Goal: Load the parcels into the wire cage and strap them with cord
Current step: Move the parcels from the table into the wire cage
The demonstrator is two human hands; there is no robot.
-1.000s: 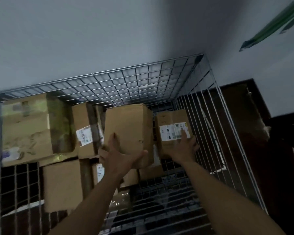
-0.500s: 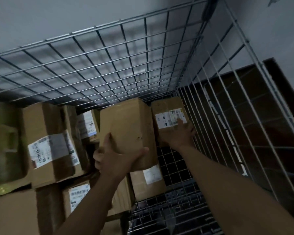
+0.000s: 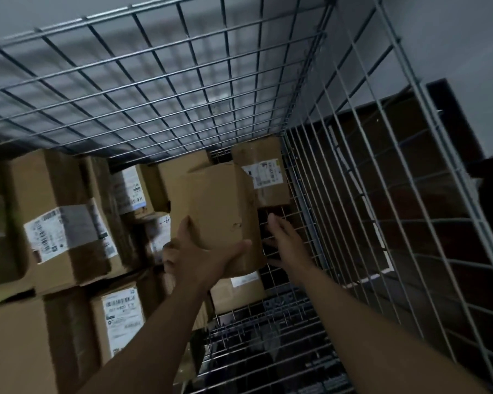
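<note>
Both arms outstretched, left hand curled in a grip, right hand flat, fingers straight.

The wire cage is bare grey metal with a dull sheen. The parcel at centre is matt brown cardboard, creased and dented. At left, a white paper label sits under what looks like glossy tape.

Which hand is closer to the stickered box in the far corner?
Right. The right hand hovers open just below the labelled corner box, apart from it. The left hand is farther left, gripping the plain box.
</note>
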